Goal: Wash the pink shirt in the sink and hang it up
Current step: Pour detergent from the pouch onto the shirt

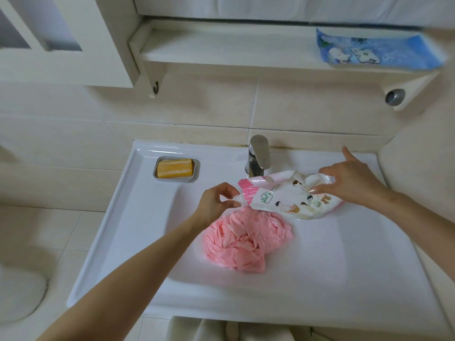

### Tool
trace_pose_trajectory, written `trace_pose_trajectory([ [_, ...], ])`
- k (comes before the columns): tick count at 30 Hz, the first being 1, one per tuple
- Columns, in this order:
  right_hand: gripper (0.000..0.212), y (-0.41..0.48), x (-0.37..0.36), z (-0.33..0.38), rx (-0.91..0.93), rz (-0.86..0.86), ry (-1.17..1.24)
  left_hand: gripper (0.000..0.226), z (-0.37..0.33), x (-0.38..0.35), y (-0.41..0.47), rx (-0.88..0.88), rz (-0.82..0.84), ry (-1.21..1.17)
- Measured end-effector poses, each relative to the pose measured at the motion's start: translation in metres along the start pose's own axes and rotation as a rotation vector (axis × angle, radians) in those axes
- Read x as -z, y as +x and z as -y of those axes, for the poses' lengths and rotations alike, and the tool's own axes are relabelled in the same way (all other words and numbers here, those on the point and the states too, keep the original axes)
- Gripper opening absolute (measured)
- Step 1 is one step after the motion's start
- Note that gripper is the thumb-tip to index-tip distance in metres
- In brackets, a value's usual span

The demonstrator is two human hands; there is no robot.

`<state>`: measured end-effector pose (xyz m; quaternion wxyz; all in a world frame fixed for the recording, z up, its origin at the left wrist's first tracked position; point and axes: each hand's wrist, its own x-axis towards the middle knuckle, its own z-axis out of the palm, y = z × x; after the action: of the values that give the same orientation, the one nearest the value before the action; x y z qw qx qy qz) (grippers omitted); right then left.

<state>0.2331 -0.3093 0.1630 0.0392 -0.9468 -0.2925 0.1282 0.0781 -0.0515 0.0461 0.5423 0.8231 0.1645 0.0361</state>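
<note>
Right now the pink shirt (pixel 248 238) lies bunched in a loose heap in the basin of the white sink (pixel 128 217), just below the tap (pixel 258 156), and I hold a soft detergent pouch (pixel 288 195) above it. My left hand (pixel 216 203) pinches the pouch's small corner at the pink end between thumb and fingertips, while my right hand (pixel 354 180) closes around the crumpled far end, forefinger sticking out free. The pouch is tipped low toward the cloth; whether anything is coming out I cannot tell. It looks floppy and half empty, so I judge it will sag and slip unless both ends are kept pinched. The shirt appears thin and light, all folds and ridges, with no water visible around it; once soaked it will likely grow heavy, cling to the slick basin and drip. I would take it by a thick handful of the gathered folds in the middle for rubbing, and later by the shoulders for hanging. A yellow soap bar (pixel 174 167) sits in its dish at the sink's back left corner, well apart from the cloth.
</note>
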Motion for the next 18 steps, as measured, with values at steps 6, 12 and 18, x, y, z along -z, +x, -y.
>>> trace_pose_trajectory([
  [6, 0.043, 0.004, 0.01, 0.014, 0.094, -0.003, -0.031, 0.028, 0.004, -0.003, 0.004, 0.01, 0.01, 0.076],
  [12, 0.04, 0.012, 0.016, 0.021, 0.169, 0.013, -0.105, 0.023, 0.009, 0.0, 0.005, 0.043, -0.006, 0.05],
  [18, 0.046, 0.022, 0.018, 0.024, 0.24, 0.023, -0.149, 0.024, 0.009, 0.003, 0.006, 0.058, -0.024, 0.041],
])
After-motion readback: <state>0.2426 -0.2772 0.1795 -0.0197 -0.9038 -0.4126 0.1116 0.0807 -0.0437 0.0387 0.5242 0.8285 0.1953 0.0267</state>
